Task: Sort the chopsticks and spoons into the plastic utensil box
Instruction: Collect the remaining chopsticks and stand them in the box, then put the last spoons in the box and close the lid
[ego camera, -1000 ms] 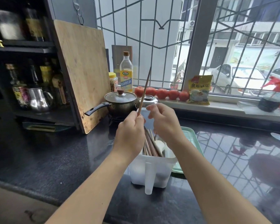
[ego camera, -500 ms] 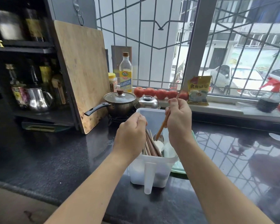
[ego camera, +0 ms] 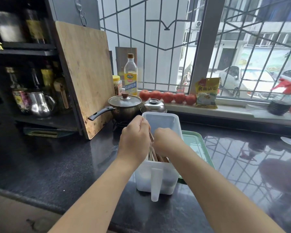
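1. On the dark countertop, just in front of the window sill, stands the white plastic utensil box. Its open top faces up, and a vertical white tab sits on its near wall.
2. The box's long axis runs from the viewer toward the window. Its far end lies just beside the steel lid and the lidded pot.
3. A green tray lies on the counter, touching the box's right side and partly behind it.
4. The chopsticks lie inside the box as a brown bundle in its left part. Their long axis follows the box's length, and they slant upward toward the far end.
5. The left hand is above the box's left rim, fingers curled. It grips the upper part of the chopstick bundle.
6. The right hand is over the middle of the box with its fingers curled down into it. Whether it grips anything cannot be determined, since the fingertips are hidden.
7. The two hands are almost touching, with the chopsticks showing between them.
8. No spoon can be clearly identified inside the box.
9. A wooden cutting board leans against the black shelf unit at the left. A row of tomatoes lies on the sill.
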Demonstrator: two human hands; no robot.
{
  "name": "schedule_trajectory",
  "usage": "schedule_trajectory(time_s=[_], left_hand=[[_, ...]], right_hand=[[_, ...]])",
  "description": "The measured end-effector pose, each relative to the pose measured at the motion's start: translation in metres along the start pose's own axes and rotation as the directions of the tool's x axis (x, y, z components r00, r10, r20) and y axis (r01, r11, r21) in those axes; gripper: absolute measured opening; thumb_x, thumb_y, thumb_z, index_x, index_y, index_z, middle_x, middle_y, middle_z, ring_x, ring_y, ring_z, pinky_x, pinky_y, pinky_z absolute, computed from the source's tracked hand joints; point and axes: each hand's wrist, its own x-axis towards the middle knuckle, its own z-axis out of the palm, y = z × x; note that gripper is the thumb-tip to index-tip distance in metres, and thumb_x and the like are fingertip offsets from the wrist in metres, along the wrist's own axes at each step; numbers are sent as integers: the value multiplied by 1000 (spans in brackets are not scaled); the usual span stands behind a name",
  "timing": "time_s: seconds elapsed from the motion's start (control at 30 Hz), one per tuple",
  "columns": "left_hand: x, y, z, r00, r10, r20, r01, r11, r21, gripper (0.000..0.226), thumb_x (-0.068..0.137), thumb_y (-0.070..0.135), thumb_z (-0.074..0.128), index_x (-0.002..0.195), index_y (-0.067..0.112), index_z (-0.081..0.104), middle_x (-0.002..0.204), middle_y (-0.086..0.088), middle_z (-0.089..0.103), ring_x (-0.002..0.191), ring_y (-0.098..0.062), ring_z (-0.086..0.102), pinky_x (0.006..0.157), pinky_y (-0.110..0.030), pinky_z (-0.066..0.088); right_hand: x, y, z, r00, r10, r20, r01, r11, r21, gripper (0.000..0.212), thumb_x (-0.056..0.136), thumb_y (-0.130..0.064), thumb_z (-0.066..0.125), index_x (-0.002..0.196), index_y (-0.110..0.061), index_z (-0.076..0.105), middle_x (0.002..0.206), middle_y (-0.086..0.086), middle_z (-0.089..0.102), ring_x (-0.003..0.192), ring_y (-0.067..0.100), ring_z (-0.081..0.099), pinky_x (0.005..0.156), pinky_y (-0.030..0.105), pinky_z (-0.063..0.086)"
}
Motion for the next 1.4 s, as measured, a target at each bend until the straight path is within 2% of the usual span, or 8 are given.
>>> schedule_trajectory(time_s=[0.07,0.2,0.47,0.7,0.8,1.0,1.23,1.4], left_hand=[[0,0,0,1000,2,-4,-2,1000,-12,34,90,33,34,77,8,53,51,-1,50,57,-28,51,65,-57,49],[0,-1,1,1000,18,-6,-18,1000,14,32,94,32,36,76,11,53,51,0,50,57,-29,52,64,-54,48],[-3,-1,3,998,46,46,-54,982,180,32,104,23,42,76,14,54,57,-1,57,67,-30,58,69,-50,48],[-11,26,6,983,124,138,-173,878,445,37,105,29,45,68,22,44,65,-4,57,66,-35,55,61,-44,45],[-26,64,37,969,231,93,-249,910,332,39,103,25,48,65,19,45,60,-3,52,59,-26,52,55,-38,38],[-90,110,165,916,151,371,-190,979,72,27,97,20,53,72,12,57,61,-2,59,65,-24,59,62,-44,48],[-154,83,270,770,54,636,-281,923,262,24,100,28,50,80,20,59,77,2,66,77,-22,59,67,-39,49],[-142,73,315,733,73,676,-396,855,336,17,98,25,45,91,20,60,98,0,65,91,-23,58,71,-36,44]], right_hand=[[-2,1,-2,995,-2,-103,9,998,67,11,92,-6,53,83,-12,55,85,3,51,88,30,54,70,32,42],[-6,5,-6,952,17,-306,50,977,209,24,92,-6,51,109,-13,66,111,6,57,100,31,59,84,40,51],[-3,4,-5,903,32,-429,105,951,292,23,90,-11,54,107,-17,68,113,3,64,104,28,60,81,35,47],[-33,24,-38,718,156,-678,263,842,471,17,100,-16,49,98,-14,65,98,1,65,86,24,59,76,41,48],[-62,66,-50,703,145,-696,275,848,454,16,97,-13,50,91,-13,65,90,0,65,81,20,57,72,39,48],[-148,195,-42,777,276,-566,39,876,481,15,94,-18,52,92,-18,66,92,-3,66,86,16,59,74,35,49],[-246,357,-4,722,586,-368,-434,798,418,21,96,-17,48,97,-20,69,101,0,69,98,25,60,83,38,49],[-246,416,15,704,642,-304,-548,763,343,19,95,-19,48,93,-24,65,95,-5,55,101,29,60,80,34,43]])
